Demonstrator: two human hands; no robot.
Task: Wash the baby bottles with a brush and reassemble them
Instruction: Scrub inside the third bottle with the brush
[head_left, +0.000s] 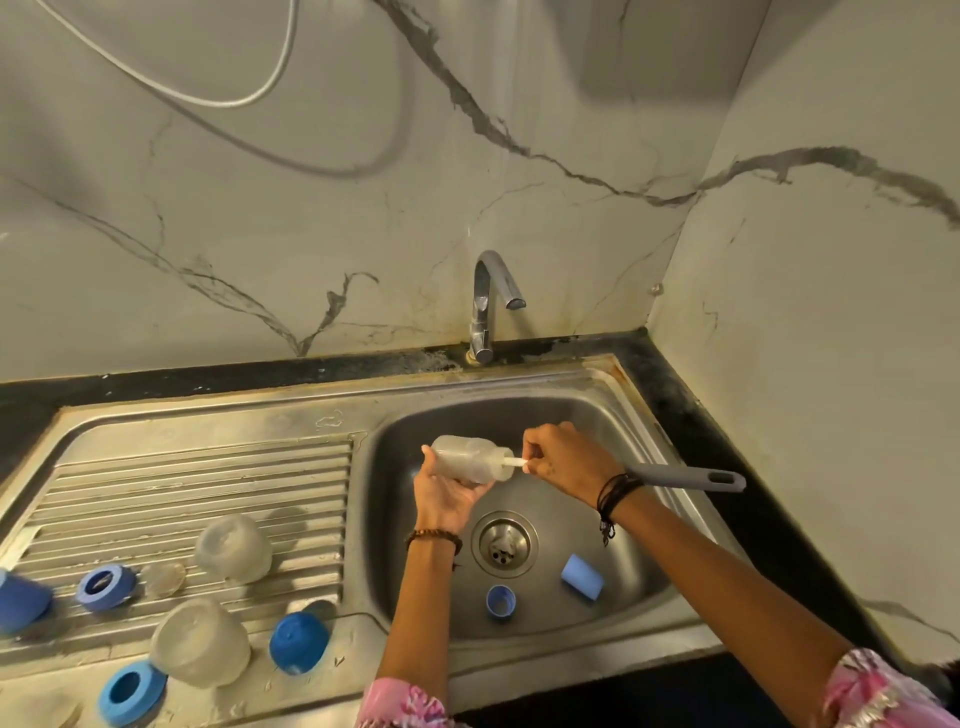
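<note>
Over the sink basin (613, 415), my left hand (441, 493) holds a clear baby bottle (467, 460) lying sideways, its mouth toward the right. My right hand (563, 460) grips a grey-handled bottle brush (685, 478); the brush head is inside the bottle and the handle sticks out to the right past my wrist. On the basin floor lie a blue ring (501, 603) and a light-blue cap (583, 577). On the drainboard (208, 483) stand two clear bottles upside down (234, 548) (200, 642).
The tap (491, 301) stands behind the basin with no water visible from it. The drainboard also carries blue rings (104, 587) (132, 693), blue caps (298, 642) (21, 600) and a clear teat (163, 578). The drain (504, 543) sits mid-basin. Marble walls close in behind and on the right.
</note>
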